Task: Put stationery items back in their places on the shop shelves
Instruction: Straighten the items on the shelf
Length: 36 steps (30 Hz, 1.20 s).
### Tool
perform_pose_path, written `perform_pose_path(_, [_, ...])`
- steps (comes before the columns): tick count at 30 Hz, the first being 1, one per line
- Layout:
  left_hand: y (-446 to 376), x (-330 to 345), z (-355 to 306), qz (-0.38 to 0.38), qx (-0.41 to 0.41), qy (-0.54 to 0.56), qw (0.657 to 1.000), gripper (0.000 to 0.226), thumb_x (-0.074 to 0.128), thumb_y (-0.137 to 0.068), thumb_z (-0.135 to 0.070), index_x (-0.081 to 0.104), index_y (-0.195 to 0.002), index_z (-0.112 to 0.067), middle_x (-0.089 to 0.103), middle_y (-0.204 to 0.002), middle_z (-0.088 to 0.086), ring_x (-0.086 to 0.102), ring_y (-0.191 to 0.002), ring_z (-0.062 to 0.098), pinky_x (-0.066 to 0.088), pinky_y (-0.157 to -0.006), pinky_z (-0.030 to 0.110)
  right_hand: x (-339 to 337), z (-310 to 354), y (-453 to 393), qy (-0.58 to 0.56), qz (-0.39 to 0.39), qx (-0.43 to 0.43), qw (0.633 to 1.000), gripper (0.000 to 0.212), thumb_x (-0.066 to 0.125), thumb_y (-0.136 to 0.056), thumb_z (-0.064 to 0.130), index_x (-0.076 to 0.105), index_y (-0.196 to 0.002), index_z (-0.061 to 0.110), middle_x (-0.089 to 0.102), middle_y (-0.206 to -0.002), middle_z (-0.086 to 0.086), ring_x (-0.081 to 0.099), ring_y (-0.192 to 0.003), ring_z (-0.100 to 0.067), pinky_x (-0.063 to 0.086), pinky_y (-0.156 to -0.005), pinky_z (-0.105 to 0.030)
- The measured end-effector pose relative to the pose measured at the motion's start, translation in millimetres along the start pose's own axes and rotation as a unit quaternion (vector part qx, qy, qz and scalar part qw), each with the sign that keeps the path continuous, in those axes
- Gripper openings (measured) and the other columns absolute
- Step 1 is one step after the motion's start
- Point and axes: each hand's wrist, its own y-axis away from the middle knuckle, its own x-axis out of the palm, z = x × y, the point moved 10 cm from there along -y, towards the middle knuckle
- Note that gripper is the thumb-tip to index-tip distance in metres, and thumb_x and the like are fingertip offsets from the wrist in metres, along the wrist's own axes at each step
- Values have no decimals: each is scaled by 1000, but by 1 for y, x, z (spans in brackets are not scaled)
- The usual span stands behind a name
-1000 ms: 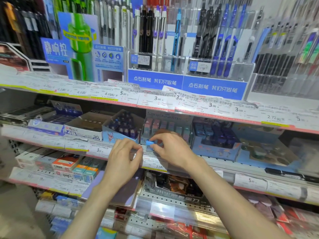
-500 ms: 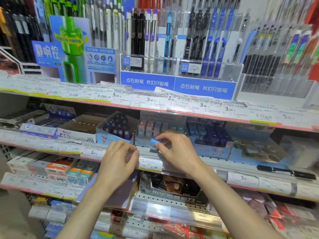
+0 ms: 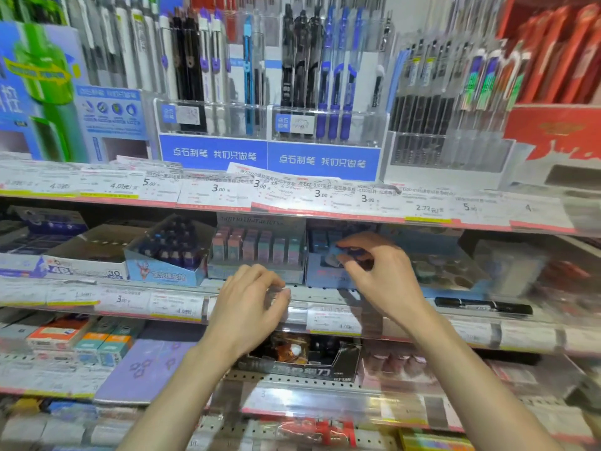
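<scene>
My right hand point(image 3: 379, 276) pinches a small blue eraser-like item point(image 3: 336, 251) between thumb and fingertips, holding it over a blue display box point(image 3: 327, 276) of dark blue items on the middle shelf. My left hand point(image 3: 252, 304) rests with curled fingers on the front rail of that shelf point(image 3: 299, 292); whether it holds anything is hidden. Left of the blue box stands a box of pastel pink and teal erasers point(image 3: 257, 247).
A carton of dark purple items point(image 3: 169, 252) and a white carton point(image 3: 86, 255) stand further left. A black marker point(image 3: 483, 305) lies on the shelf rail at the right. Pen racks point(image 3: 270, 76) fill the top shelf. Boxes and a purple notebook point(image 3: 146, 366) sit below.
My right hand has carried the small blue item to the right, from in front of the pastel eraser box to the blue display box. The view has shifted right too.
</scene>
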Motion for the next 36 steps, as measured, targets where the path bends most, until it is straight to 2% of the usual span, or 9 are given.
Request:
perform_pose_path(6, [-9,22,-15,52,-5,-9,999,32,47,-95,-54,66,-103,-29,56,-98,-13,48,-100,10,41,-84,29,-2,-18,-12,45,17,-14,999,21,65,-94,25,72,-113,22,71,-110,3,60,-106,-19,50,-90,-36])
perform_pose_path(11, [-9,26,-11,73,-22,-34,997,39,41,-94,-61,66,-104,-33,60,-101,-13,50,-102,10,42,-81,30,10,-20,-20,54,49,-22,997,22,64,-95,23,73,-114,20,72,-108,-1,61,-99,-21,52,-87,-38])
perform_pose_path(16, [-9,24,-10,75,-31,-43,996,39,40,-93,-64,65,-103,-35,58,-100,-15,50,-103,9,41,-79,31,17,-20,-25,80,73,-30,994,24,63,-95,25,73,-116,22,72,-118,1,60,-113,-21,49,-98,-36])
perform_pose_path(21, [-8,24,-10,78,-36,-46,995,40,40,-93,-64,66,-103,-36,58,-101,-16,50,-104,9,40,-78,31,24,-20,-27,94,103,-34,990,24,64,-95,25,74,-117,20,69,-124,2,57,-118,-21,44,-103,-35])
perform_pose_path(27, [-9,24,-11,77,-42,-50,995,38,41,-93,-64,66,-101,-36,58,-103,-17,50,-105,7,39,-76,29,25,-24,-31,81,109,-17,991,24,65,-93,36,74,-109,21,69,-113,4,61,-106,-17,48,-91,-30])
perform_pose_path(36, [-9,23,-10,80,-41,-50,995,40,39,-93,-65,66,-100,-36,58,-103,-17,49,-105,7,39,-75,30,22,-16,-25,88,67,-12,994,24,66,-93,34,75,-107,17,71,-108,1,64,-99,-19,50,-84,-30])
